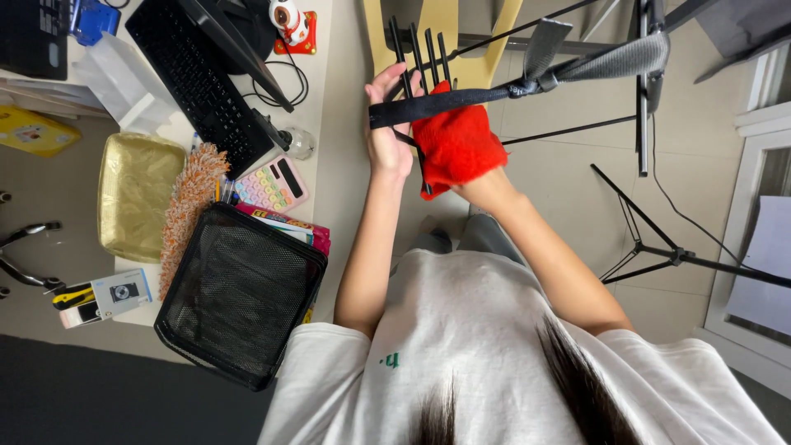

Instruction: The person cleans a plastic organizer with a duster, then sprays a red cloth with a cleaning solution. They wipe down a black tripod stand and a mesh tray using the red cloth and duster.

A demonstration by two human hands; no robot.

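Now my left hand point(387, 124) grasps a black strap point(445, 103) and the black rods point(416, 58). Right hand is hidden under the red cloth point(456, 144); its grip I cannot tell. Strap runs crosswise to the right over the cloth, rods point away, right of the desk point(338, 99).

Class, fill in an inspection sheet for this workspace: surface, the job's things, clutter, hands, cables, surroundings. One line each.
Surface: pale desk at the left, crowded.
Job's things: red cloth wrapped over the right hand, against a black slatted rack; a black strap crosses in front.
Clutter: keyboard, pastel calculator, black mesh basket, gold tray, orange duster.
Hands: left hand grips the rack and strap; right hand hidden inside the cloth.
Cables: black cable looped behind the keyboard.
Surroundings: tiled floor, black tripod legs.
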